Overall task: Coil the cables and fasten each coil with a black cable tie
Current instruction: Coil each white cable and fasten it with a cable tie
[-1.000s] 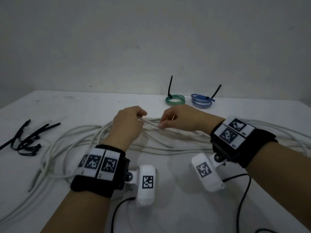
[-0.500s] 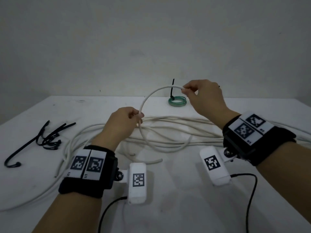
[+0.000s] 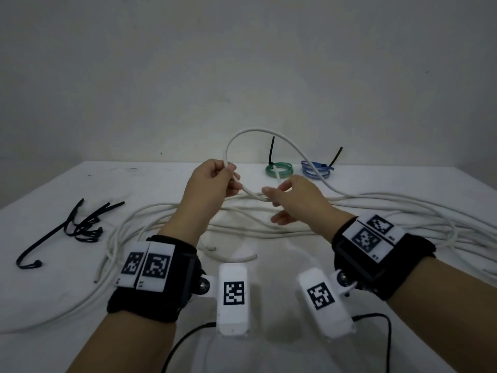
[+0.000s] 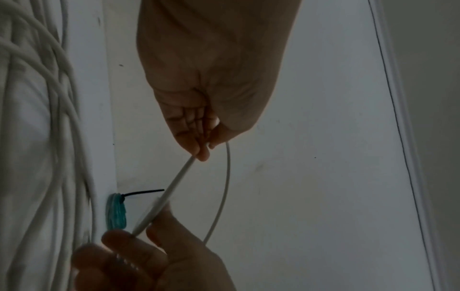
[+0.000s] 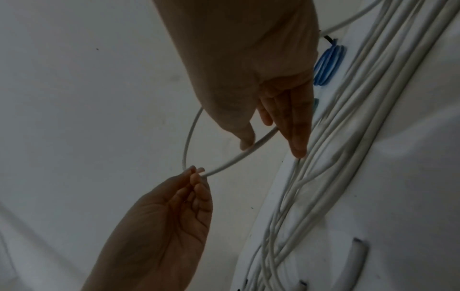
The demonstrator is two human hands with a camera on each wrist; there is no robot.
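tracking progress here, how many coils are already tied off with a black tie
2: a small green cable coil and a small blue cable coil beside it to the right, both at the table's far edge by the wall, each with a black tie sticking up.

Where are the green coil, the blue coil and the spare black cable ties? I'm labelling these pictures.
green coil (image 3: 279, 169): head view, on the near side of its ring.
blue coil (image 3: 315, 172): head view, on the stacked loops.
spare black cable ties (image 3: 80, 227): head view, on the middle of the loose bunch.
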